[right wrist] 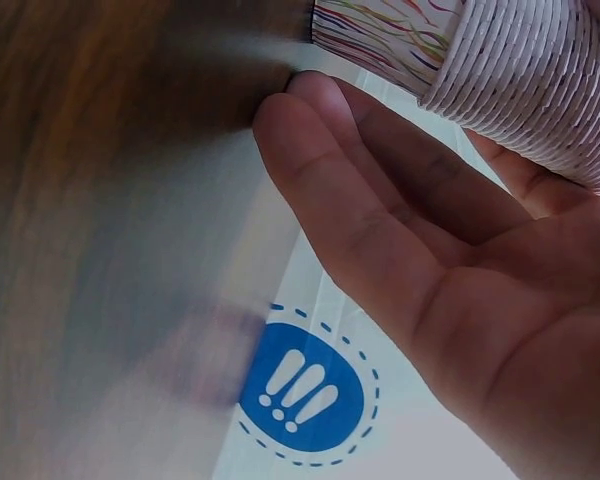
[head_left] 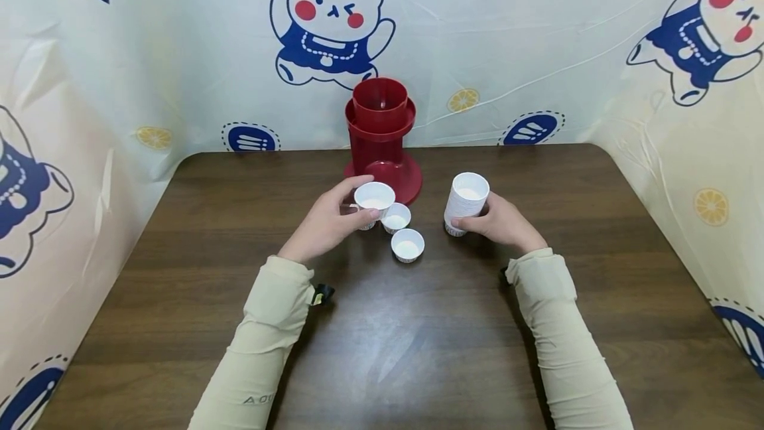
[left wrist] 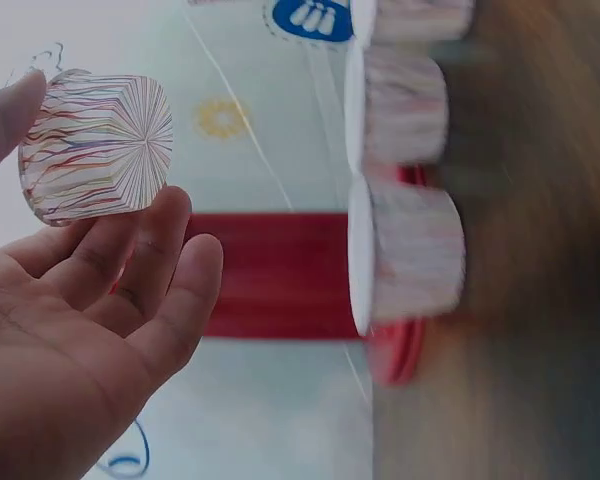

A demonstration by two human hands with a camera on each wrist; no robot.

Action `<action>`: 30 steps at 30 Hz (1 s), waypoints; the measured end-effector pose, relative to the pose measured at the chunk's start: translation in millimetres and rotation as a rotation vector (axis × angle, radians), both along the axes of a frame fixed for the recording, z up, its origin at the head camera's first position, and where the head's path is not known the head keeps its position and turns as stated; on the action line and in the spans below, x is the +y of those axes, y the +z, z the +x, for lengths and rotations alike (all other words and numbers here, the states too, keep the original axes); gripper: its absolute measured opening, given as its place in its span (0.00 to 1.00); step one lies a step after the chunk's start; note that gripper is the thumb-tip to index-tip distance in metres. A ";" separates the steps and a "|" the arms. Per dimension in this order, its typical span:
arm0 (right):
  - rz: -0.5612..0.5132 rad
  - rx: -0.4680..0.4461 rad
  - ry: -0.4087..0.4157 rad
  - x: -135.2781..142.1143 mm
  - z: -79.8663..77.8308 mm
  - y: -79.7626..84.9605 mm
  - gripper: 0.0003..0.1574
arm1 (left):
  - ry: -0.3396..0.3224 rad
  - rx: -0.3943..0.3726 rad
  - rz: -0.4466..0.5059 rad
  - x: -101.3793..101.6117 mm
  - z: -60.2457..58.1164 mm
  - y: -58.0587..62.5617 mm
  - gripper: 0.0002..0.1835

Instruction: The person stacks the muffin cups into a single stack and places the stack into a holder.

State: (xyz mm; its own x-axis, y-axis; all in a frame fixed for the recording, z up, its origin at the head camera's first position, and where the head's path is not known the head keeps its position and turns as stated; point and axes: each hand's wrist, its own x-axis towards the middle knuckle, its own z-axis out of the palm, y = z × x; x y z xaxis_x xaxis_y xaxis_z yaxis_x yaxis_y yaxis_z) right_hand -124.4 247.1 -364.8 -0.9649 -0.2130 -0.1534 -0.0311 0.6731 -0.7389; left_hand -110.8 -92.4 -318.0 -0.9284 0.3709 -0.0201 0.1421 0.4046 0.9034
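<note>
Cream sleeves (head_left: 259, 334) point toward the red cylindrical stand (head_left: 379, 151); left hand (head_left: 325, 219) pinches a white cup (head_left: 375, 198), right hand (head_left: 506, 223) (well apart) grips stacked white cups (head_left: 465, 202).

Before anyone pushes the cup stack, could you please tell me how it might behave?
The stack would probably tip easily, being taller than wide. Its thin rims suggest it may be light and easily dented. Close nesting should help it move as one.

Brown wood-grain table (head_left: 382, 363), pale printed curtain (head_left: 477, 32) behind it, winking bear print (head_left: 327, 52), yellow citrus slice (head_left: 463, 100), blue oval (head_left: 533, 129)
</note>
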 end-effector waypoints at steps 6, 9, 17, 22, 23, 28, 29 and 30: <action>0.000 0.002 -0.010 0.8 0.9 -0.4 0.41 | -0.047 0.048 0.063 34.9 -10.8 7.2 0.34; 0.000 0.008 -0.009 0.5 0.4 -1.0 0.42 | -0.062 0.078 0.088 51.7 -16.2 9.7 0.33; -0.005 0.016 0.006 0.7 0.1 0.1 0.43 | -0.098 0.050 0.081 84.8 -26.2 12.9 0.35; -0.001 0.029 0.016 1.2 -0.2 0.4 0.43 | -0.132 0.049 0.112 96.9 -32.2 10.1 0.35; -0.001 0.030 0.016 1.3 -0.2 0.4 0.43 | -0.139 0.051 0.114 98.6 -33.2 9.5 0.35; -0.003 0.027 0.011 2.0 -0.9 -0.1 0.43 | -0.153 0.065 0.145 104.0 -36.5 8.1 0.34; -0.005 0.026 0.010 2.2 -1.1 -0.1 0.43 | -0.155 0.067 0.160 105.1 -36.8 8.2 0.34; -0.007 0.024 0.008 2.6 -1.2 -0.1 0.43 | -0.159 0.068 0.181 106.2 -37.0 8.4 0.34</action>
